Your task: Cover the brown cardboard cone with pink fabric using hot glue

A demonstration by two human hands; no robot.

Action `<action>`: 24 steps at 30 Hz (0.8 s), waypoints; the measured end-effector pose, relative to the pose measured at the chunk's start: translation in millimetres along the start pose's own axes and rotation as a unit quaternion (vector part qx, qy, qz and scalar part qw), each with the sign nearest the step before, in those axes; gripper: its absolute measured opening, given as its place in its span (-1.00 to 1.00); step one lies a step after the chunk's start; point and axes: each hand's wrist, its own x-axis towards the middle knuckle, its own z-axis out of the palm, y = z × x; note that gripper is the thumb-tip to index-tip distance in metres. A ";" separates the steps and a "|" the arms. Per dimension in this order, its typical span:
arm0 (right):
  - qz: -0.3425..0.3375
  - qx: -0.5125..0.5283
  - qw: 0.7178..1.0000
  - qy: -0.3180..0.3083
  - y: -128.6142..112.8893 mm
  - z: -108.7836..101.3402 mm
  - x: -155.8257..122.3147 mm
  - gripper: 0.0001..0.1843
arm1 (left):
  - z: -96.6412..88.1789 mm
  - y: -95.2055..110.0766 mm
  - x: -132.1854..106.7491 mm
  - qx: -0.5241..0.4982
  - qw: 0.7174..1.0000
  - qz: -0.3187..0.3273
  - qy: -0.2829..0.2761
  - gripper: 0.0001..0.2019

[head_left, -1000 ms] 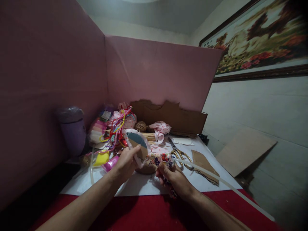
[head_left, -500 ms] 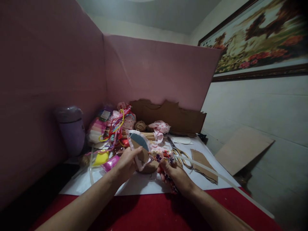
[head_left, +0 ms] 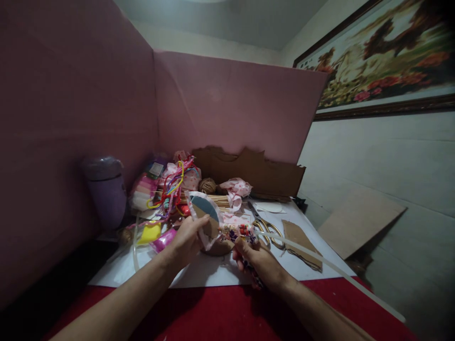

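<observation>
My left hand [head_left: 189,241] is closed on a round cardboard piece [head_left: 210,226], thumb on its face. Pale pink fabric trims its edge, and a blue-grey patch covers its upper part. My right hand [head_left: 253,255] wraps the grip of a glue gun [head_left: 239,232] covered in floral print. The gun's tip points left and is close to the fabric edge; whether they touch I cannot tell. A long whitish glue stick [head_left: 316,256] runs from the gun's back end toward the lower right. Beneath the hands lies another brown cardboard piece [head_left: 223,248], partly hidden.
Gold-handled scissors [head_left: 267,229] and a cardboard strip [head_left: 302,245] lie to the right. Behind are a twine ball [head_left: 207,185], pink fabric [head_left: 237,189] and colourful pipe cleaners [head_left: 177,182]. A yellow packet [head_left: 149,233] sits left, near a purple lidded container [head_left: 106,194].
The cardboard piece has turned slightly, its face showing a little more. The glue gun has dipped very slightly. Both hands keep their hold.
</observation>
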 end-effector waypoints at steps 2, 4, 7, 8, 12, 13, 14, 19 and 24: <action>0.007 -0.002 1.000 0.000 0.8 0.6 -0.3 -0.32 | 1.3 0.5 -0.5 -0.004 1.000 0.005 0.011 -0.91; 0.011 0.000 1.000 -0.003 1.0 0.9 -0.4 -0.33 | 2.7 1.1 -1.2 -0.004 1.000 0.004 0.017 -0.91; 0.008 0.003 1.000 -0.001 0.6 0.9 -0.4 -0.34 | 3.9 2.0 -2.0 0.003 1.000 -0.004 0.018 -0.91; 0.007 0.004 1.000 0.001 0.4 0.8 -0.2 -0.34 | 4.0 2.0 -2.1 0.006 1.000 -0.007 0.017 -0.91; 0.008 0.005 1.000 0.003 0.6 -0.5 0.4 -0.33 | 2.2 1.0 -1.8 0.017 1.000 -0.019 0.001 -0.88; 0.007 0.006 1.000 0.003 0.8 -0.9 0.6 -0.33 | 1.5 0.6 -1.5 0.016 1.000 -0.018 -0.005 -0.88; 0.007 0.006 1.000 0.003 1.2 -1.3 0.7 -0.33 | 0.8 0.2 -1.3 0.016 1.000 -0.017 -0.011 -0.87; 0.005 0.000 1.000 0.010 2.8 -2.5 1.6 -0.34 | 0.3 -0.4 -1.3 0.030 0.999 -0.025 -0.016 -0.86; 0.004 0.006 1.000 0.012 3.1 -2.5 1.7 -0.35 | 2.1 0.0 -3.0 0.031 0.999 -0.034 -0.015 -0.85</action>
